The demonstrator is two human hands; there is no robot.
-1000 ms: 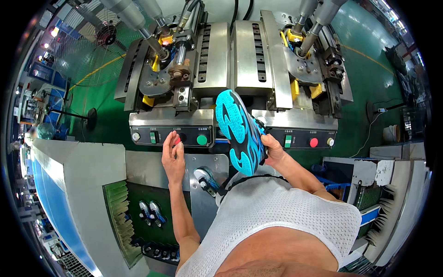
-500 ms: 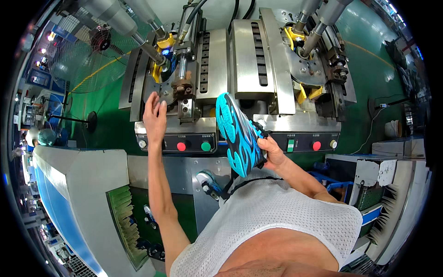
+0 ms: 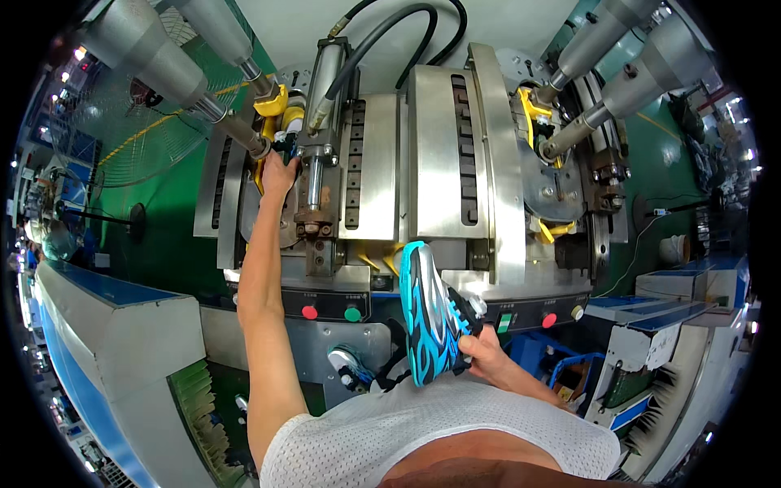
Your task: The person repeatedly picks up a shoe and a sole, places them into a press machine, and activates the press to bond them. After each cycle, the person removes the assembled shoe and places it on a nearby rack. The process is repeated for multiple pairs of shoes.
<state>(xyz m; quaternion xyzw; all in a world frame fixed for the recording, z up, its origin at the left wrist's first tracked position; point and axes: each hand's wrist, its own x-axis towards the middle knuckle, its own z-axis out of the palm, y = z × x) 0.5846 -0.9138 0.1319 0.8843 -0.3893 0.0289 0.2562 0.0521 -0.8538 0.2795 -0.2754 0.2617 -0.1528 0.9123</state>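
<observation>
My right hand point(image 3: 486, 351) is closed around a sneaker point(image 3: 425, 325) with a turquoise and black sole and silver-grey upper, held upright in front of my shirt with its sole side facing left. My left arm stretches forward to the left station of the machine. There my left hand point(image 3: 278, 175) reaches in between the yellow clamps point(image 3: 271, 102) and touches a dark blue, black and white shoe-like piece point(image 3: 285, 140) seated among them. Its thumb shows, while the other fingertips are mostly hidden, so their grip cannot be made out.
Slanted metal cylinders point(image 3: 207, 102) overhang the left station; similar ones point(image 3: 598, 114) overhang the right. A front panel carries red point(image 3: 309, 312) and green point(image 3: 352, 315) buttons. Another sneaker point(image 3: 348, 364) lies below it. Bristled grey housings point(image 3: 122, 333) flank me, and a fan point(image 3: 146, 98) stands at far left.
My left hand has gone forward from above the front plate into the left station's clamps. The sneaker in my right hand sits lower in view and is turned slightly. My view has shifted.
</observation>
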